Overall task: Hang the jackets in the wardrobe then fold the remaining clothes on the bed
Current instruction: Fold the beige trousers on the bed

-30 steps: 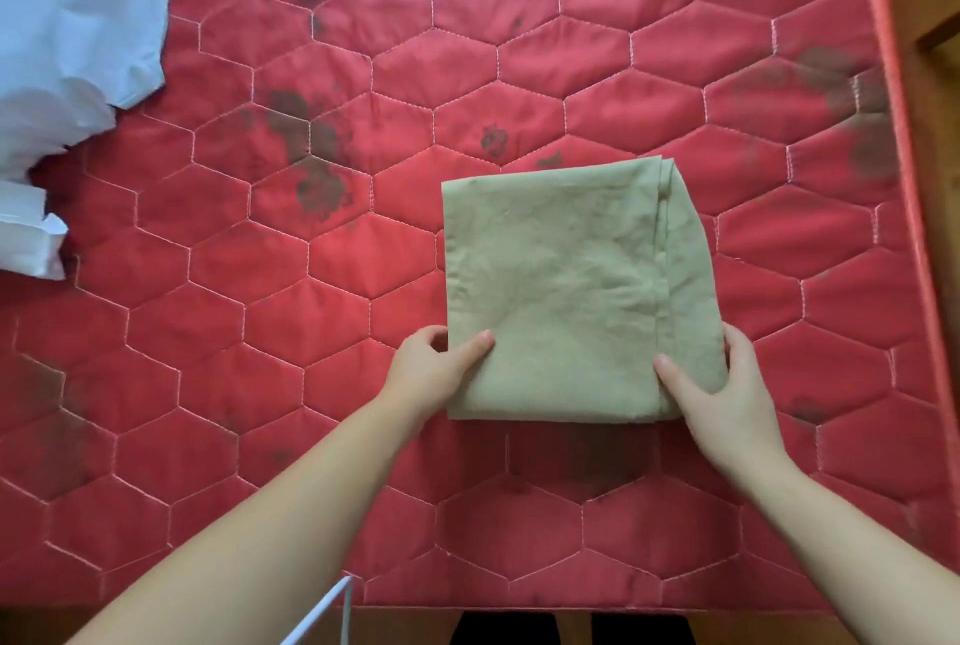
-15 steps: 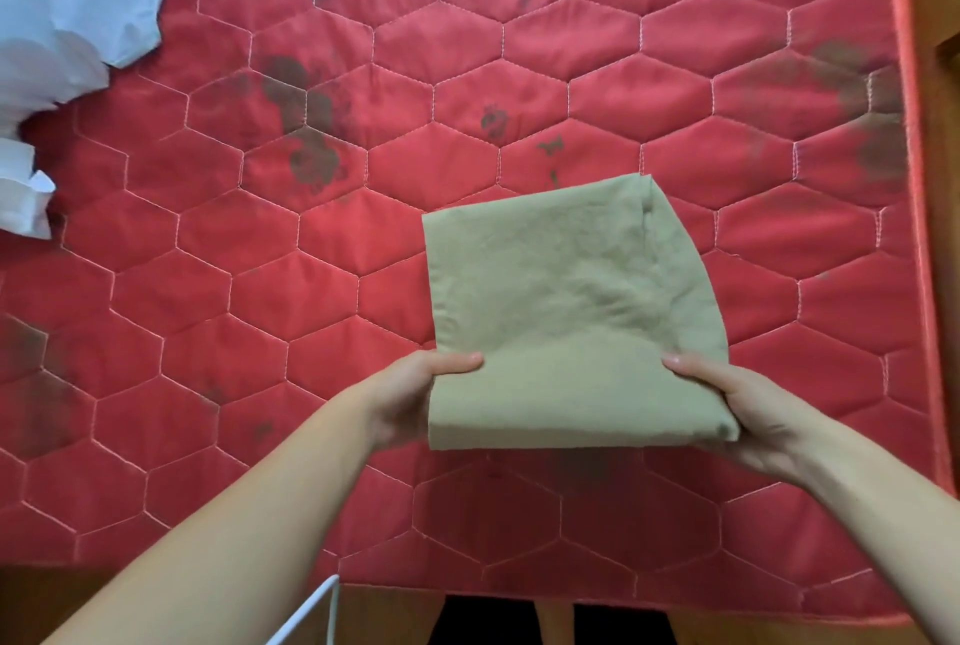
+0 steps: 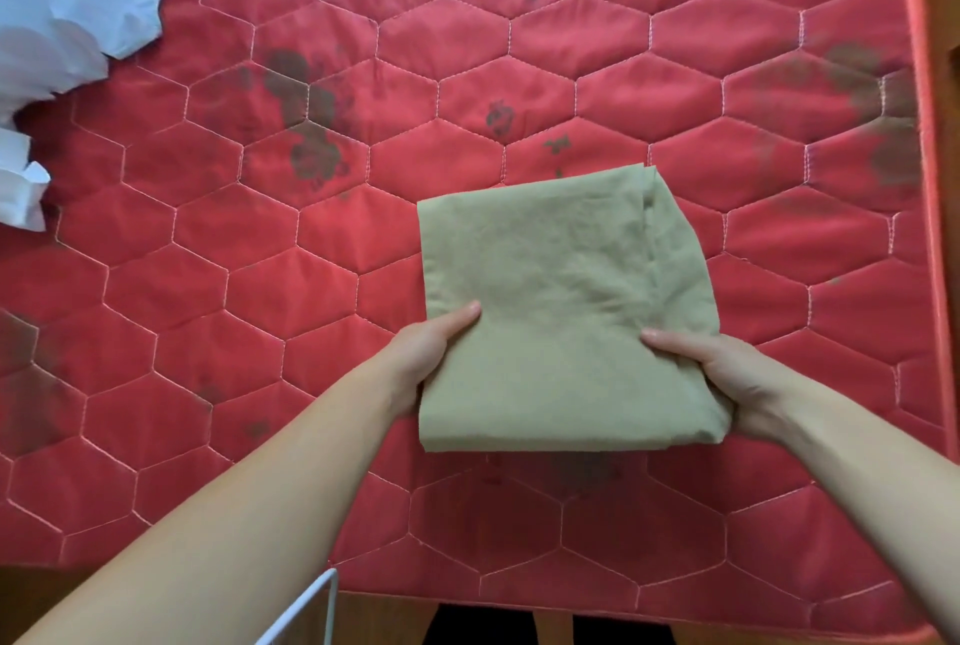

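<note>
Red quilted bed point(image 3: 519, 47) w/ hexagon stitching and dark blotches fills nearly the whole view; wood floor shows along the near edge and down the rt side. Pale blue-white cloth point(image 3: 67, 0) lies crumpled at the top-lt corner of the bed, well apart from everything else; vs 0.5 s ago it sits about the same in view, so the camera has barely shifted. Folded khaki cloth point(image 3: 566, 312) is a squarish stack, held up over the bed's near-middle part, layered fold edges showing at its far-rt corner. Compared w/ 1 s ago, when it lay flat on the bed, its near edge is now raised off the cover and throws a shadow below; since 0.5 s ago little has changed, same tilt, far edge still low by the bed. Left hand point(image 3: 426, 353) grips the cloth's lt edge, thumb on top, fingers hidden underneath. Right hand point(image 3: 737, 379) grips the near-rt corner, thumb lying across the top, fingers curled under. Thin white wire loop point(image 3: 306, 608) pokes in at the bottom edge, can't tell what it is.
</note>
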{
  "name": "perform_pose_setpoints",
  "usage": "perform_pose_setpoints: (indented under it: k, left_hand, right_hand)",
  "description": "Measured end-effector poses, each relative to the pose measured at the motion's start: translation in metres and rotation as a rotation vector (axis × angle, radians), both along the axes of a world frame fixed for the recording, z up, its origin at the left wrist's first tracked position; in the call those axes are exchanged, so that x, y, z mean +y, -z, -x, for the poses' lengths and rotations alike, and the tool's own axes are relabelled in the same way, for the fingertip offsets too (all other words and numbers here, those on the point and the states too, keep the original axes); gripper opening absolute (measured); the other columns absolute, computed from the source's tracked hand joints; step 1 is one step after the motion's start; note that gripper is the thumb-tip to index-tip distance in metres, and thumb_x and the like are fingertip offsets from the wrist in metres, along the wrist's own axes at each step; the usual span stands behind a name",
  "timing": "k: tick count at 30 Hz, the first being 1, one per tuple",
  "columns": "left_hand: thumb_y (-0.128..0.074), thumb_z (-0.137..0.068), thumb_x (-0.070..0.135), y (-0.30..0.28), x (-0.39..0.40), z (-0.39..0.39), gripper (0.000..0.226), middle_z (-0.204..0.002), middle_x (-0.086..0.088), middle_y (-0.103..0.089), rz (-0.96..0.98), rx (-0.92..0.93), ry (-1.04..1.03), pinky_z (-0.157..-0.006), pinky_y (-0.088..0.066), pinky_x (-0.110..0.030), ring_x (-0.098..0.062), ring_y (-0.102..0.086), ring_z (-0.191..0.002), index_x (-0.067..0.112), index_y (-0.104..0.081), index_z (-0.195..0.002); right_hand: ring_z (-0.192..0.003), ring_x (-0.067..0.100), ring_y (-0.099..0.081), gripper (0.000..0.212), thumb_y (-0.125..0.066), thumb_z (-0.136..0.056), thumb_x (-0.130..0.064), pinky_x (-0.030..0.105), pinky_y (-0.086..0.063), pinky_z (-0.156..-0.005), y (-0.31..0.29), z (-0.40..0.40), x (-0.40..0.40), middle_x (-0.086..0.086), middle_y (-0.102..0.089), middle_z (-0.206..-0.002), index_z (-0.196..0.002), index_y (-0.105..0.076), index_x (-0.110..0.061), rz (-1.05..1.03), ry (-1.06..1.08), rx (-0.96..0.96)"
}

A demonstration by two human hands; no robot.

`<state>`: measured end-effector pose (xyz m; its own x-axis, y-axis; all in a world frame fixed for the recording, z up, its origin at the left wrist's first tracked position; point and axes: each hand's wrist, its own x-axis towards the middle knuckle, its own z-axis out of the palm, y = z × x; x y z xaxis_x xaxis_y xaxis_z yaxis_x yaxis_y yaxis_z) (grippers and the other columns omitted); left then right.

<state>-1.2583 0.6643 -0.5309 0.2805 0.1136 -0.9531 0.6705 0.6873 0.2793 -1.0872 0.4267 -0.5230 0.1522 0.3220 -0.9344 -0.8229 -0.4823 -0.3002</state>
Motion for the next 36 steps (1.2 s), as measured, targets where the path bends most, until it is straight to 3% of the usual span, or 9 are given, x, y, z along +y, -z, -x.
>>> perform_pose_setpoints:
  k: [3,6,13,18,21,25,28,31,36]
  left_hand:
    - [-0.067,-0.09,0.02,-0.011,0.006,-0.011,0.015,-0.078,-0.008,-0.076,-0.066,0.021,-0.045,-0.046,-0.054,-0.026,-0.02,-0.073,-0.062,0.007,-0.069,-0.098]
    - [-0.061,-0.094,0.015,-0.04,0.018,-0.014,0.006,-0.067,0.0,-0.075,-0.16,-0.03,-0.009,-0.041,-0.05,-0.022,-0.014,-0.071,-0.055,0.013,-0.066,-0.092]
    - [-0.066,-0.092,0.024,-0.184,0.081,0.019,0.022,-0.096,-0.004,-0.076,-0.429,-0.17,-0.117,-0.072,-0.058,-0.03,-0.02,-0.074,-0.085,0.012,-0.068,-0.11]
    - [-0.07,-0.09,0.03,-0.317,0.126,0.072,0.016,-0.09,0.006,-0.074,-0.751,-0.23,-0.29,-0.065,-0.054,-0.016,-0.003,-0.07,-0.075,0.017,-0.07,-0.098]
    - [-0.069,-0.089,0.033,-0.396,0.134,0.122,0.014,-0.087,0.014,-0.07,-0.926,-0.223,-0.392,-0.064,-0.05,-0.008,0.002,-0.064,-0.076,0.022,-0.07,-0.097]
    - [-0.068,-0.089,0.039,-0.487,0.102,0.209,0.02,-0.09,0.008,-0.072,-1.117,-0.127,-0.553,-0.073,-0.05,-0.011,-0.006,-0.067,-0.083,0.02,-0.072,-0.089]
    - [-0.067,-0.09,0.038,-0.535,0.052,0.282,0.018,-0.079,0.017,-0.069,-1.243,-0.041,-0.685,-0.061,-0.045,-0.003,0.007,-0.063,-0.073,0.023,-0.07,-0.08]
    - [-0.066,-0.091,0.038,-0.565,0.003,0.349,0.023,-0.095,0.006,-0.075,-1.292,0.017,-0.792,-0.086,-0.054,-0.024,-0.007,-0.07,-0.09,0.018,-0.073,-0.1]
    - [-0.065,-0.091,0.04,-0.576,-0.07,0.452,0.025,-0.101,0.007,-0.074,-1.305,0.11,-0.966,-0.087,-0.055,-0.027,-0.008,-0.069,-0.093,0.021,-0.07,-0.107]
  right_hand:
    - [-0.079,0.021,-0.074,0.029,-0.076,-0.073,-0.012,0.027,-0.056,-0.058,-0.012,0.006,0.015,0.01,-0.076,-0.093,-0.101,-0.071,-0.006,0.023,-0.018,-0.195]
    - [-0.085,0.022,-0.072,0.025,-0.073,-0.079,-0.005,0.032,-0.056,-0.072,-0.039,0.007,0.034,0.008,-0.076,-0.093,-0.104,-0.07,-0.007,0.049,-0.053,-0.376]
    - [-0.088,0.024,-0.072,0.021,-0.073,-0.08,-0.005,0.038,-0.056,-0.08,-0.183,0.009,0.115,0.007,-0.076,-0.093,-0.101,-0.071,-0.009,-0.132,-0.188,-0.571]
    - [-0.076,0.018,-0.073,0.021,-0.074,-0.078,-0.003,0.026,-0.054,-0.059,-0.306,0.037,0.191,0.005,-0.076,-0.086,-0.098,-0.07,-0.007,-0.322,-0.27,-0.701]
    - [-0.077,0.021,-0.07,0.022,-0.074,-0.078,-0.001,0.032,-0.053,-0.067,-0.378,0.068,0.224,0.007,-0.076,-0.084,-0.099,-0.069,-0.005,-0.441,-0.368,-0.762]
    - [-0.074,0.026,-0.071,0.022,-0.073,-0.078,0.0,0.034,-0.053,-0.068,-0.459,0.127,0.241,0.01,-0.076,-0.082,-0.098,-0.068,-0.005,-0.638,-0.523,-0.699]
    - [-0.075,0.029,-0.073,0.026,-0.072,-0.076,-0.008,0.035,-0.058,-0.062,-0.507,0.178,0.245,0.018,-0.075,-0.092,-0.101,-0.068,-0.009,-0.721,-0.712,-0.486]
    - [-0.079,0.033,-0.071,0.024,-0.066,-0.085,-0.021,0.043,-0.06,-0.071,-0.535,0.223,0.25,0.022,-0.071,-0.097,-0.103,-0.071,-0.007,-0.734,-0.891,-0.425]
    - [-0.09,0.036,-0.072,0.029,-0.075,-0.074,-0.027,0.041,-0.059,-0.063,-0.552,0.347,0.249,0.021,-0.072,-0.104,-0.099,-0.076,-0.013,-0.825,-1.149,-0.156]
